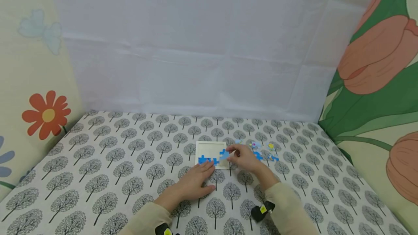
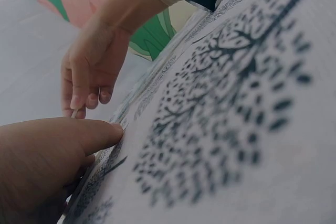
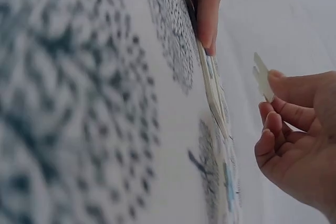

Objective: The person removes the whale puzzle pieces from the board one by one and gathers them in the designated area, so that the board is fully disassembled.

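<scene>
A shallow white puzzle tray (image 1: 203, 149) lies on the table, with joined blue puzzle pieces (image 1: 206, 160) along its near side. My left hand (image 1: 195, 182) rests at the tray's near edge, its extended fingers touching those pieces. Above the tray's right part, my right hand (image 1: 244, 158) pinches a light-blue puzzle piece (image 1: 224, 155) between thumb and finger. In the right wrist view, the held puzzle piece (image 3: 263, 81) shows its pale side, tilted and raised off the tray (image 3: 214, 100). My left fingers (image 3: 208, 14) press at the tray's edge there.
Loose puzzle pieces (image 1: 257, 155) lie right of the tray, several in blue, some with a pink or yellow flower (image 1: 271, 146). A white cloth with tree prints (image 1: 130, 180) covers the table. A pale curtain (image 1: 196, 64) hangs behind, and flower-patterned walls stand at both sides.
</scene>
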Demonstrator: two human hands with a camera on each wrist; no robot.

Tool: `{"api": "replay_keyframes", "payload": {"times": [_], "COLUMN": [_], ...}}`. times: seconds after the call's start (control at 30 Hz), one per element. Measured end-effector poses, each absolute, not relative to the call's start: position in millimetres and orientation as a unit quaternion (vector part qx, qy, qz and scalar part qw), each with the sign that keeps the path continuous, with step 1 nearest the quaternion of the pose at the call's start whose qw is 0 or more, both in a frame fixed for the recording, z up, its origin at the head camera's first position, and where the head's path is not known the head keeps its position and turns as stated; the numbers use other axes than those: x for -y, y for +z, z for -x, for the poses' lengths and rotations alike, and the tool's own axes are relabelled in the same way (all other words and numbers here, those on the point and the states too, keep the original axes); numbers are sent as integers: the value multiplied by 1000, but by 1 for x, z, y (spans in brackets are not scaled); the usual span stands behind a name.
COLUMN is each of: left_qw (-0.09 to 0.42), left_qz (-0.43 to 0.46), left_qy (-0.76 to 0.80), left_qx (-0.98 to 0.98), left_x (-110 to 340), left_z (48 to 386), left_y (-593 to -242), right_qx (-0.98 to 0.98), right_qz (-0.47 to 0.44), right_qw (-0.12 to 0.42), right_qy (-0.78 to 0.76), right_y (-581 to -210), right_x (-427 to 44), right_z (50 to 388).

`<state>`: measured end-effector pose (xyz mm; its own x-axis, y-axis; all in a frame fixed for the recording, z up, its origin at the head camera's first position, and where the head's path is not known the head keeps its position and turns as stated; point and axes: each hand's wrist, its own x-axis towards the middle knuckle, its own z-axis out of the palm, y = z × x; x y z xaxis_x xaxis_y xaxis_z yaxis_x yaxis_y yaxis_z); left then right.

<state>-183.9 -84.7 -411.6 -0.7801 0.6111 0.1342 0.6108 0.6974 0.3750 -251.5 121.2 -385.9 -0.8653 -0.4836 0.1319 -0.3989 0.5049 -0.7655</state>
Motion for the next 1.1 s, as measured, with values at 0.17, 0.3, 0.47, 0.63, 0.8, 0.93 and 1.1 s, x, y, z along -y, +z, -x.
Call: {"api": "replay_keyframes", "payload": {"times": [0.17,0.3,0.47,0.63,0.8,0.93,1.1], "left_qw": [3,4,2,-2,-5,-2,0], "left_qz": [-333,-333,-332,-333,-332,-331,-332], "left_qy": [204,198,199,203,206,211,214], "left_qx": [-921,-922,-922,-921,-921,-920,-919], "left_x": [85,85,85,85,85,86,85], "left_z": [184,184,183,183,183,183,183], "left_y": [-411,-412,-411,-411,-412,-412,-412], "right_qx": [-869,-870,-871,-872,-871,-873,-884], "right_qz": [261,247,230,227,214,196,173], "right_qw": [34,28,16,1,-10,-16,-19], "right_qy": [-420,-425,-434,-433,-442,-445,-434], "right_y": [-379,-368,-361,-361,-362,-363,-365], "right_x": [-132,-142,-159,-184,-208,-221,-237], "right_z": [250,246,244,243,242,239,233]}}
